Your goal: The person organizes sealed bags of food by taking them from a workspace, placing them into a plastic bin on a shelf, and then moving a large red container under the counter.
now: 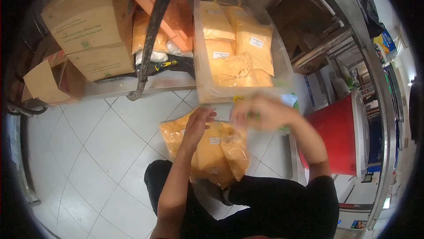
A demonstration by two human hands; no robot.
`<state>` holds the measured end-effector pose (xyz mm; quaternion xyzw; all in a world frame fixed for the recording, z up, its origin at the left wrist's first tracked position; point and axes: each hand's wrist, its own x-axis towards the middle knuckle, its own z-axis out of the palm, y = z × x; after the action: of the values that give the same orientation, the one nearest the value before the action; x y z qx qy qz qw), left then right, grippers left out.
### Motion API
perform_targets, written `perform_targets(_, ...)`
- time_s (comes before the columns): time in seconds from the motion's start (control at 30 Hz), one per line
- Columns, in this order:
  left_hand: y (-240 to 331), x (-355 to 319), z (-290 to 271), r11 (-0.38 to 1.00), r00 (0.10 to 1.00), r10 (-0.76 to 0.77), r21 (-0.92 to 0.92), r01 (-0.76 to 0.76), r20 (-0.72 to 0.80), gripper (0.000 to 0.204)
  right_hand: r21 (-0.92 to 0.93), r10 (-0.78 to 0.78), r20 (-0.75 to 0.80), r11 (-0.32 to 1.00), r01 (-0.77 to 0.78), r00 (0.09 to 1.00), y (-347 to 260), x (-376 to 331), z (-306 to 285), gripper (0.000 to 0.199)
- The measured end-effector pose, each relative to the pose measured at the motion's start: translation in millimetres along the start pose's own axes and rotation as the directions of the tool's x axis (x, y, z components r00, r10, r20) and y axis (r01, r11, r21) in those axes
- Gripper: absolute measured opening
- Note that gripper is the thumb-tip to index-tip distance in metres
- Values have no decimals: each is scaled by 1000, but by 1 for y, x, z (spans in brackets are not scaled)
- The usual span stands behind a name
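A large clear plastic bag [214,140] of orange-yellow packets stands between my knees, with small white labels showing through it. My left hand [198,126] is over the bag's upper left part, its fingers bent and apart from the thumb; I see nothing held in it. At the bag's upper right, close to its mouth, my right hand [263,112] is smeared by motion. Its fingers cannot be made out, nor whether they hold anything. Just beyond both hands stands a translucent plastic bin [199,53] with several more labelled orange-yellow packets [254,45] inside.
Cardboard boxes [95,40] are stacked at the far left, beside an orange plastic piece [165,16]. A dark metal pole [152,36] slants down in front of them. To the right are a red container [331,135] and metal shelving [382,106]. White tiles [95,150] cover the floor.
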<state>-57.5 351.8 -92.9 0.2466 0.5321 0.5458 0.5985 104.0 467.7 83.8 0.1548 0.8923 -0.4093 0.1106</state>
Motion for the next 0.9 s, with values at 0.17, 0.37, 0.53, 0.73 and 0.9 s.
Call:
perform_targets(0.17, 1, 8, 19, 999, 997, 48, 6, -48, 60, 36, -638, -243, -506, 751, -169, 828, 102, 60, -87, 75)
perform_targets(0.37, 1, 4, 1, 998, 998, 64, -15, -64, -11, 36, -654, 178, -356, 653, -381, 917, 66, 75, -89, 70)
perform_targets(0.53, 8, 5, 4, 999, 999, 12, -44, -14, -45, 36, -724, -89, -624, 440, -532, 776, -26, -37, -83, 41)
perform_targets(0.73, 12, 0, 0, 999, 999, 4, -53, -7, -45, 36, -136, 185, -601, 935, -328, 777, -77, -117, -26, 33)
perform_targets(0.9, 14, 2, 7, 999, 999, 6, -36, -8, -54, 36, 253, 268, -184, 943, -218, 946, 7, -71, 100, 28)
